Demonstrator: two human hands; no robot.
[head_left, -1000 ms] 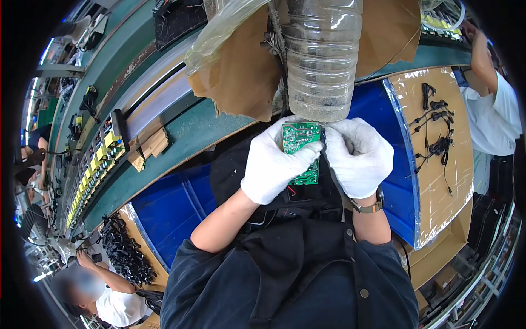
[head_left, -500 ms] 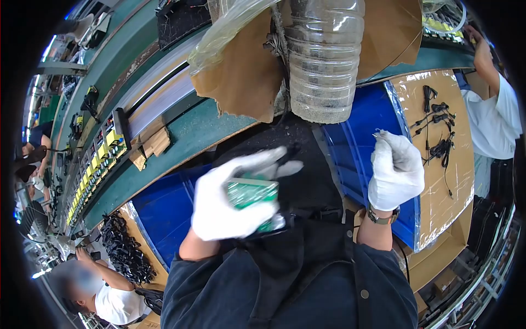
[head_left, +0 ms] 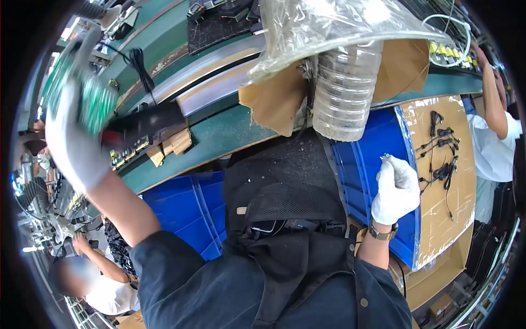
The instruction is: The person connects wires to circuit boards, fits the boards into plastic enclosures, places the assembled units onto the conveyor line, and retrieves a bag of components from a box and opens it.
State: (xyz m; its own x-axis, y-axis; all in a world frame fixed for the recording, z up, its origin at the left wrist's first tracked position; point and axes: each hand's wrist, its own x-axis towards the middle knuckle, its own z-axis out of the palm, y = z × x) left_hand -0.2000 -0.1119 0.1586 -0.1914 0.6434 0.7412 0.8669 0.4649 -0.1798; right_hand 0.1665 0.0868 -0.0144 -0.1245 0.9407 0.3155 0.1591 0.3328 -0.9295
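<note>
My left hand (head_left: 76,131), in a white glove, is raised at the far left and smeared by motion. Its fingers are round a green circuit board (head_left: 98,104), also blurred, with a black part (head_left: 145,123) near it. Over the right blue bin (head_left: 361,159), my right hand (head_left: 394,191) is closed in its white glove, fingertips pinched together around something small that I cannot make out. A black bag (head_left: 285,170) lies between my arms.
A clear plastic bottle (head_left: 346,90) hangs at the top centre beside torn cardboard (head_left: 276,101). Black cables (head_left: 441,142) lie on cardboard at the right. Co-workers are at the lower left (head_left: 112,290) and upper right (head_left: 487,148). Another blue bin (head_left: 181,203) stands left.
My left hand has swung from the middle to the far upper left with the green board. My right hand moved right, away from the board, and stays pinched. The view has shifted.
</note>
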